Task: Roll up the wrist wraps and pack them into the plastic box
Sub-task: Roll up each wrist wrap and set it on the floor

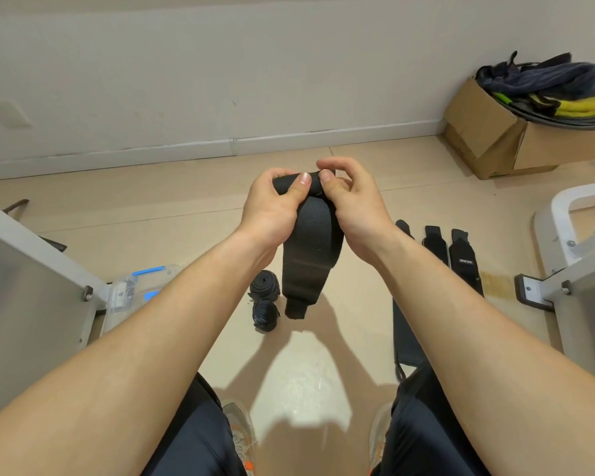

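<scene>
Left hand (272,206), right hand (356,201) round wrap (311,255)

Wrist wrap (311,242) matt black woven cloth (fine textured weave); floor (306,383) glossy tile.

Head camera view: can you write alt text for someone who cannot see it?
A person's left hand and right hand pinch the rolled top end of a black wrist wrap, whose tail hangs down. On the floor below lie two rolled wraps, flat wraps to the right and a clear plastic box to the left.
</scene>
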Available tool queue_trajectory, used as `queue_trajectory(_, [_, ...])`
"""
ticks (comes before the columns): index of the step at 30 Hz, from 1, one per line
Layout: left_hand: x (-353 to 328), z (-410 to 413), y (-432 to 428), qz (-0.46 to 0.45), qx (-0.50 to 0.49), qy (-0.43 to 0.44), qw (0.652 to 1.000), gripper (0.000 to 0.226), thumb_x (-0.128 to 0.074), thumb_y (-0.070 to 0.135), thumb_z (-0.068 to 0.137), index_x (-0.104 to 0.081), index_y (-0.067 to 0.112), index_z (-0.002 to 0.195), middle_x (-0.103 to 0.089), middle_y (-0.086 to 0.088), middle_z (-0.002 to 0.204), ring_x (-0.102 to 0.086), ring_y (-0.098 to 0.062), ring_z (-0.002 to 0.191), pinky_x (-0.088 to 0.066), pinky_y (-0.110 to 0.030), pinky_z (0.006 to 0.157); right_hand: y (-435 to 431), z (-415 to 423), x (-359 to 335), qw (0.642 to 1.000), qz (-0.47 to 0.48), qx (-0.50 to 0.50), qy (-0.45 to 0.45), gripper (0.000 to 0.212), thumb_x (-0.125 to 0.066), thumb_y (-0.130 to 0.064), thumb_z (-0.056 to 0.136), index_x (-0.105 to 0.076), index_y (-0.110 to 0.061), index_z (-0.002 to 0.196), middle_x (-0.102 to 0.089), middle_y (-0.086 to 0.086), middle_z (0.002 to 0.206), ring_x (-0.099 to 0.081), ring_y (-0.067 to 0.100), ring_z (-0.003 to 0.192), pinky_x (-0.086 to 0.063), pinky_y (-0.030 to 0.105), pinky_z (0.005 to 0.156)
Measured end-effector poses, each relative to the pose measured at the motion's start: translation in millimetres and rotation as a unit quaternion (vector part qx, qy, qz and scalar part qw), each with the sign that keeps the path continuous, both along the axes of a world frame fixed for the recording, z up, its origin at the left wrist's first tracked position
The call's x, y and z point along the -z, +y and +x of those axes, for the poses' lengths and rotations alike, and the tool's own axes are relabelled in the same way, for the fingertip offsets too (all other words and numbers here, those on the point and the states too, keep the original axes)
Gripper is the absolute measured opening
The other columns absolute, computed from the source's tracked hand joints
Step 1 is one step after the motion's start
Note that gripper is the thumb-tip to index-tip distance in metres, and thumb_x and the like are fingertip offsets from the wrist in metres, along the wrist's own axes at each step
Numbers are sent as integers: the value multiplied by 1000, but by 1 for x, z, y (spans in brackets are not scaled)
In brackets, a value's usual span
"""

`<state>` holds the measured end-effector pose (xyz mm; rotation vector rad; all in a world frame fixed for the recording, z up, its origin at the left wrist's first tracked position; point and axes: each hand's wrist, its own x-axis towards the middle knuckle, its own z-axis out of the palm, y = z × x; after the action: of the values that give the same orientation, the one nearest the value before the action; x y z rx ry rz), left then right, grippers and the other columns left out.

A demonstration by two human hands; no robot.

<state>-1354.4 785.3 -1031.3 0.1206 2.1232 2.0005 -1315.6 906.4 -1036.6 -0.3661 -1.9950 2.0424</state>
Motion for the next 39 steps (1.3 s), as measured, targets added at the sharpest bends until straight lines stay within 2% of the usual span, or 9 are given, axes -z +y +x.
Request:
queue_trajectory(2, [1,-3,-4,10,6,7,1000,12,-69,18,97,-61,19,105,-68,-4,98,-67,-20,89,-57,-38,85,-1,-1,0,998,-37,-19,-51,18,-55,-28,106,-59,-14,117,-70,3,95,-70,16,87,-56,34,83])
queue_trajectory(8, [2,1,-6,28,26,40,998,19,-65,4,97,-56,18,108,-67,-2,89,-67,-11,76,-57,-26,71,-9,-2,2,989,104,-42,-96,56,-25,-70,93,-56,-31,118,-66,-2,122,-60,19,119,-45,46,108])
queue_trajectory(15, [1,3,-5,32,86,27,995,23,-63,5,98,-54,25,107,-67,-1,88,-65,-15,77,-53,-29,70,-9,-5,4,997,66,13,-42,22,-38,-32,111,-53,-19,101,-63,1,96,-60,15,87,-51,34,79])
queue_trajectory(17, [1,1,-4,39,77,-16,996,21,-68,23,93,-55,24,109,-68,-2,95,-66,-17,86,-53,-34,78,-8,-5,5,995,96,22,-28,18,-38,-28,111,-52,-18,105,-60,-3,94,-56,13,86,-46,29,78])
queue_trajectory(21, [0,3,1,-32,25,-61,997,73,-52,80,75,-65,19,114,-74,-1,108,-71,-18,101,-55,-42,92,-10,-4,7,990,143,13,-15,15,-38,-23,110,-52,-18,112,-56,-8,96,-52,10,89,-44,28,82])
queue_trajectory(26, [8,1,2,-42,-15,27,999,29,-59,41,101,-55,17,117,-67,4,100,-64,-10,87,-49,-28,75,-14,-4,8,997,73,3,-25,15,-41,-23,109,-54,-17,116,-62,-4,104,-59,12,99,-50,30,89])
queue_trajectory(30, [8,-1,-2,-16,-5,71,997,8,-60,26,102,-53,25,104,-62,5,90,-60,-9,77,-49,-24,68,-11,-5,8,996,-57,-7,-69,24,-50,-36,106,-53,-17,120,-67,0,101,-67,13,90,-52,29,76])
queue_trajectory(35, [0,-4,-8,78,52,32,995,17,-64,10,99,-55,24,99,-63,-1,89,-62,-18,82,-53,-32,75,-8,-2,4,992,-122,-34,-8,27,-54,-28,105,-63,-4,116,-70,16,107,-70,27,97,-56,48,93])
queue_trajectory(39, [-5,-11,-17,169,121,-77,975,25,-69,11,94,-58,8,116,-70,-10,105,-69,-23,95,-55,-39,91,1,5,0,972,-218,-84,6,23,-57,-23,104,-69,-5,112,-73,15,108,-71,28,99,-59,40,91])
